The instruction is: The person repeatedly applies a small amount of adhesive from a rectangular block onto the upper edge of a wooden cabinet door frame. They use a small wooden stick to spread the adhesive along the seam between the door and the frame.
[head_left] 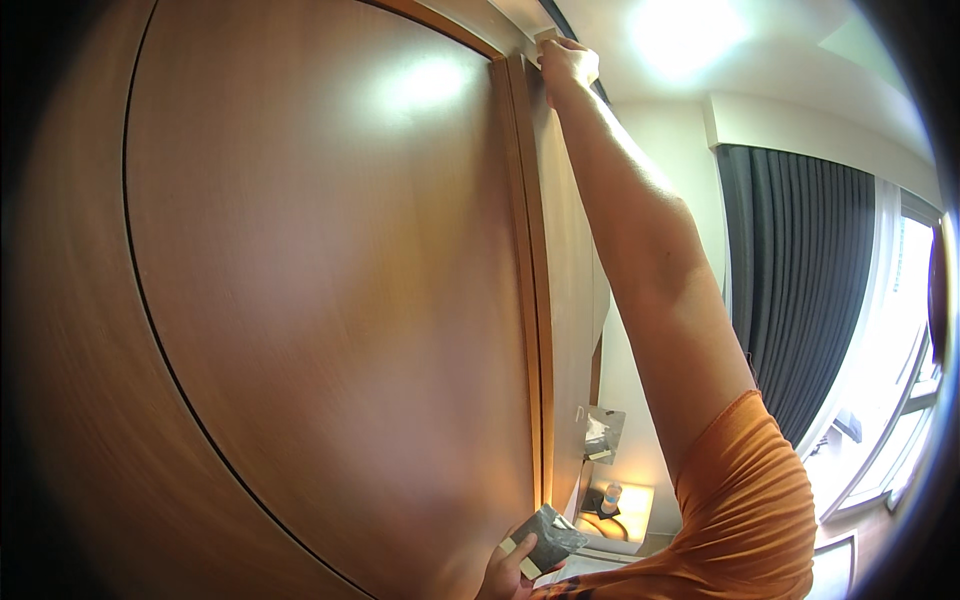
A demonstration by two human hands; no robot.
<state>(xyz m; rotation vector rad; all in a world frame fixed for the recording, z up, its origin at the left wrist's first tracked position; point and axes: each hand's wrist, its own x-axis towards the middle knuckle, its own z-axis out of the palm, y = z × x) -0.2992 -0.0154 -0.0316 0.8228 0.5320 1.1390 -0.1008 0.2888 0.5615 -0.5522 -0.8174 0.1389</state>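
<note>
Wooden door [330, 300], brown and smooth, fills the left and centre of the view, directly in front of both hands. Its open edge [535, 300] runs from the raised right hand down to the lowered left hand.

Right arm [650, 260] extends fully upward beside that edge, an orange sleeve [760, 480] covering the shoulder. Right hand [568, 62] is at the top corner of the door, fingers curled and pressed against a small pale piece [546, 36] at the door frame. Whether the hand pinches that piece or merely pushes on it cannot be told; the fingertips are hidden against the frame.

Left hand [508, 572] sits low at the bottom of the view, close to the door's edge and well apart from the right hand. It is clamped on a small dark grey pad [546, 540] with a pale strip along one side; the thumb lies across its near face. The pad is tilted and not touching the door.

Dark curtains [800, 290] hang to the right of the raised arm, with a bright window [900, 380] beyond them. Below the right elbow, past the door edge, a lit lamp [612, 498] stands on a small surface. A ceiling light [680, 30] glares just right of the raised hand.
</note>
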